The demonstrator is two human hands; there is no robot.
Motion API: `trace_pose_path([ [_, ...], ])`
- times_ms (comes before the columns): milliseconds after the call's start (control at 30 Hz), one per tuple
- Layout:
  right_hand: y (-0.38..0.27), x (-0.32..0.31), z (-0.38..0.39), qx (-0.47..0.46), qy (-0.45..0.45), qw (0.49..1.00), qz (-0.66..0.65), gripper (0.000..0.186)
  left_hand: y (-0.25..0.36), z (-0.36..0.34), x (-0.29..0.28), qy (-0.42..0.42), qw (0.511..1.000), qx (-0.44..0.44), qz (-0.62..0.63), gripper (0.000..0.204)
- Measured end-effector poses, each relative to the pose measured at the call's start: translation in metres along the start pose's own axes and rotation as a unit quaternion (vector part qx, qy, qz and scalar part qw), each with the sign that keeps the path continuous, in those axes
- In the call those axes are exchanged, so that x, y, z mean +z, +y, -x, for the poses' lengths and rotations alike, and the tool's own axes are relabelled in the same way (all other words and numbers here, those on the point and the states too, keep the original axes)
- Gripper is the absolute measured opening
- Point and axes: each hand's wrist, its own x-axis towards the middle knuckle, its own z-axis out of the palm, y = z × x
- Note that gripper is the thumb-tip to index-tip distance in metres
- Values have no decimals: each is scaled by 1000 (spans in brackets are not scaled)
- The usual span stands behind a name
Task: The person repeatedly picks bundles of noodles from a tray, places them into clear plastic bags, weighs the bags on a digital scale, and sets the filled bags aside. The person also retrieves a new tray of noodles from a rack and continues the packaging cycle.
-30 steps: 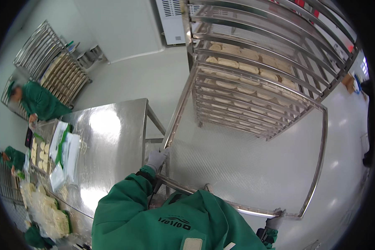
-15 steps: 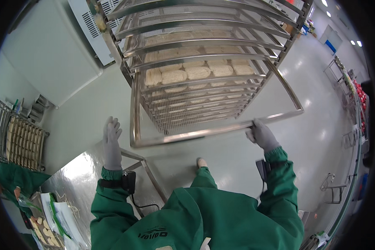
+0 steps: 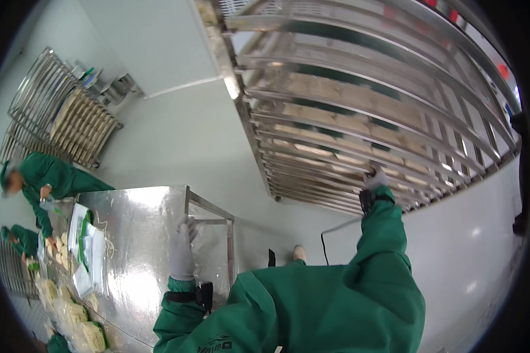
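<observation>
We have our right hand (image 3: 376, 178) at the near side of the metal rack (image 3: 237, 97), among its rails; blur there means we cannot tell whether that grip is closed. The rack, bearing pale dough pieces (image 3: 353, 122), stands far and right of us, its rails running left to right, the right end slanting nearer. Our left hand (image 3: 183, 253), loosely open and empty, hovers by the tabletop (image 3: 138, 241), well apart from the rack.
</observation>
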Motion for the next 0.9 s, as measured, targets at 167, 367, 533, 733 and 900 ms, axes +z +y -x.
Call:
trace_pose_path([
  [167, 20, -3, 45, -164, 111, 974, -110, 31, -39, -42, -13, -7, 996, 36, -80, 41],
  [367, -9, -49, 265, -49, -4, 992, -116, 12, -82, -145, 58, -194, 960, -80, -184, 43],
  [533, -26, -86, 428, -41, -110, 993, -26, 21, -120, -114, 125, -237, 936, -84, -245, 59],
  [733, -4, -86, 468, -61, -211, 974, -57, 19, -139, -2, 71, -106, 964, -17, -242, 60],
  [900, 23, -100, 493, -90, -278, 954, -60, 18, -142, 100, 30, -55, 979, -100, -169, 65],
])
